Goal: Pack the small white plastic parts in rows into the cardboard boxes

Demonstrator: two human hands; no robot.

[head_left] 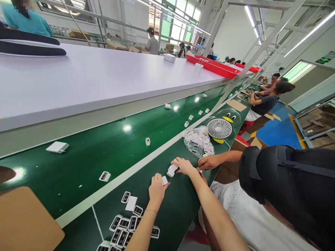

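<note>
Head view: left hand (157, 188) pinches white part (164, 180) at fingertips; right hand (185, 165) grips white stack (172, 170).

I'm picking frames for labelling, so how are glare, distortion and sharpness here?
Head view: ceiling lights leave bright glare spots on the green belt; the wide lens stretches the white shelf and the picture's edges; far windows wash out; the left hand on a small white piece and the right hand on a white block are sharp.
</note>
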